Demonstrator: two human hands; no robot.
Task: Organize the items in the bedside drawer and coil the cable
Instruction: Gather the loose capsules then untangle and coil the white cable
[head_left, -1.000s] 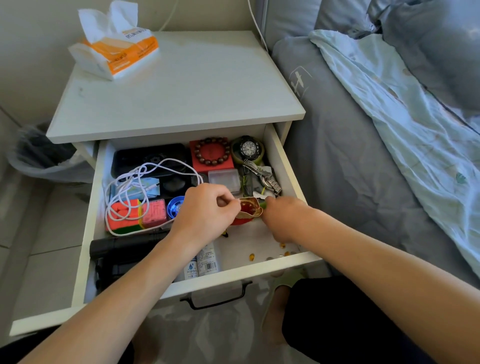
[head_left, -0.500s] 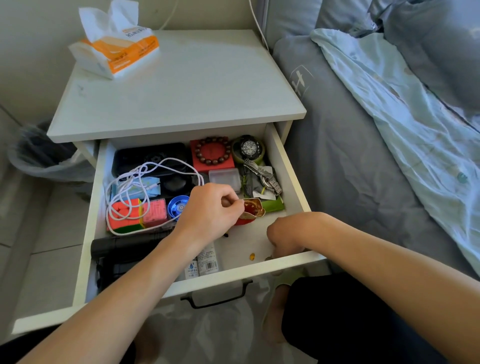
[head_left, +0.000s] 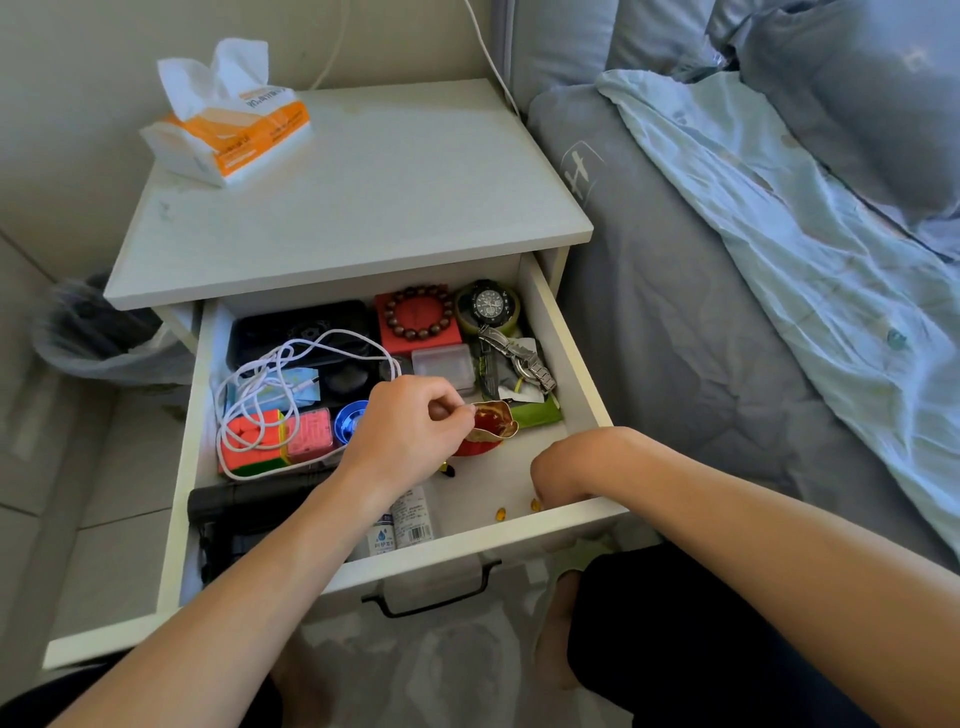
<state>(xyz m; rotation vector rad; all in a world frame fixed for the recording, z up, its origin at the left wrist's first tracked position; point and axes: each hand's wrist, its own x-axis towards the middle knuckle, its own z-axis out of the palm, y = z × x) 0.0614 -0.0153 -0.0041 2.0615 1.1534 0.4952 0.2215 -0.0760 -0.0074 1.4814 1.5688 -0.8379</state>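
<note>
Nearest the camera, the front panel of the open drawer (head_left: 519, 535) is seen, with a dark handle (head_left: 431, 597) hanging below it. Just behind that panel, at the right front corner, the right hand (head_left: 563, 473) is lowered to the drawer floor with its knuckles up; its fingertips are hidden, so whether anything is pinched cannot be told. Two small amber capsules (head_left: 501, 514) are seen on the white floor just beside it. To the left, two small labelled bottles (head_left: 402, 522) are laid side by side, partly covered by the left forearm, and a black bag (head_left: 234, 506) is wedged into the left front corner.

Further in, the left hand (head_left: 410, 434) is curled, and the opened gold-lined pouch (head_left: 493, 421) is pinched at its edge between thumb and fingers, its mouth held open. A green packet (head_left: 537, 415) is touched by the pouch on its right.

On the left side, the white cable (head_left: 270, 384) is spread in loose, uncoiled loops over a coloured puzzle cube (head_left: 254, 441), a pink box (head_left: 311, 439) and a dark case (head_left: 296, 332). At the back, a bead bracelet (head_left: 418, 317) is laid on a red box, with a black watch (head_left: 488, 306) beside it and a metal watch (head_left: 519, 358) in front.

On the nightstand top (head_left: 363, 208), a tissue pack (head_left: 228, 135) is set at the far left corner.
</note>
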